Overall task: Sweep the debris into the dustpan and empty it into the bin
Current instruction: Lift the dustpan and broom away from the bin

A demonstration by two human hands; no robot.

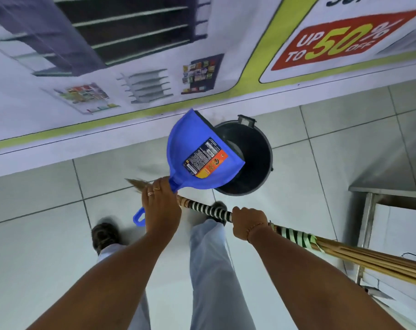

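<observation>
Tipping over the bin (254, 160), the blue dustpan (200, 153) shows its back, with its open edge pointing down into the bin. The left hand (160, 206) wraps tight around the dustpan's handle. The right hand (247, 222) wraps tight around the broom (209, 209), which lies sideways across the legs. The left hand is nearer the bin. I cannot see any debris.

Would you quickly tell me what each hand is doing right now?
Left hand: closed on the blue dustpan handle, tipped over the black bin.
Right hand: closed on the broom handle.
</observation>
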